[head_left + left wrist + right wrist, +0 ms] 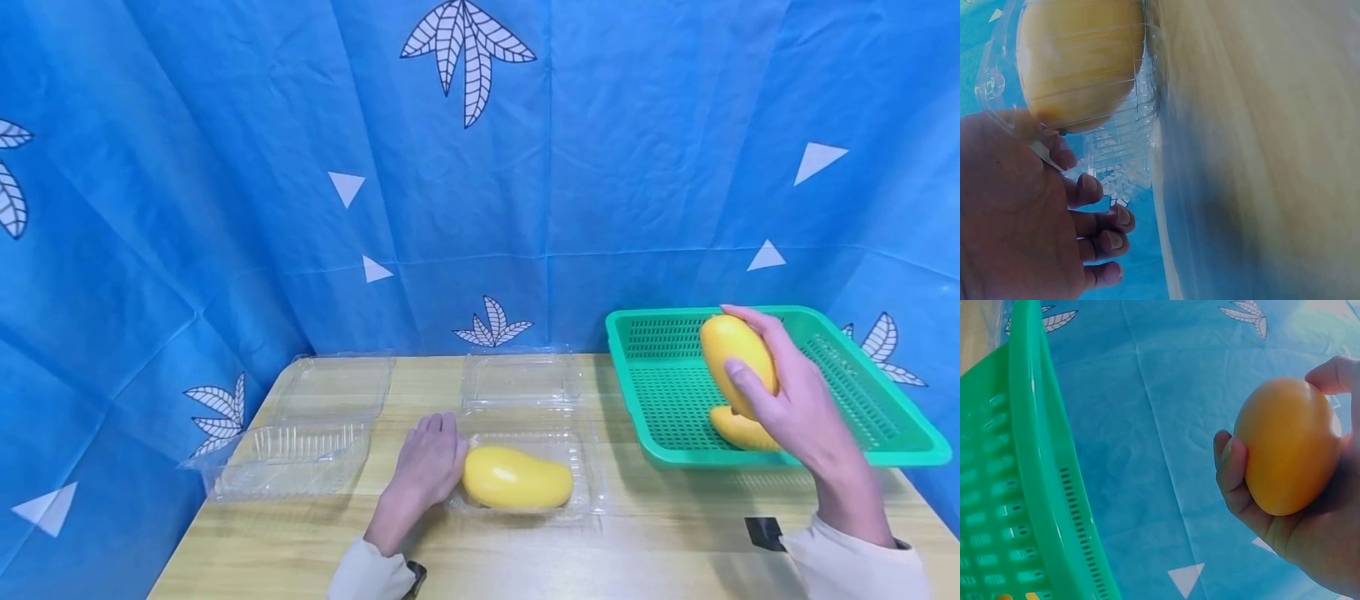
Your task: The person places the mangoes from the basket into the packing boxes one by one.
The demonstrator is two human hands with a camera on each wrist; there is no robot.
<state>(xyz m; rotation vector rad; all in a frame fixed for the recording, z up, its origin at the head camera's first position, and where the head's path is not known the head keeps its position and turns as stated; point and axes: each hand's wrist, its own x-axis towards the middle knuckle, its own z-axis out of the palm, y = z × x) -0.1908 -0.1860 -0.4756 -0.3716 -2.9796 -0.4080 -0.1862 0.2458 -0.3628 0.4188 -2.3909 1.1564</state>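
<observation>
My right hand (798,400) grips a yellow mango (738,358) above a green basket (637,408); in the right wrist view, thumb and fingers curl round the mango (1288,447). Another mango (742,429) lies in the basket, partly hidden by the hand. My left hand (427,458) is at the left edge of an open clear plastic box (588,467) with one mango (517,477) lying in it. In the left wrist view, the left hand (1029,206) pinches the box's rim, its thumb seen through the plastic and the other fingers loosely bent.
A second open clear plastic box (292,467) stands on the left of the wooden table (637,550). The middle box's lid (521,379) is folded back. A blue patterned cloth (622,150) hangs behind and at the sides. A small black object (765,533) shows by the right sleeve.
</observation>
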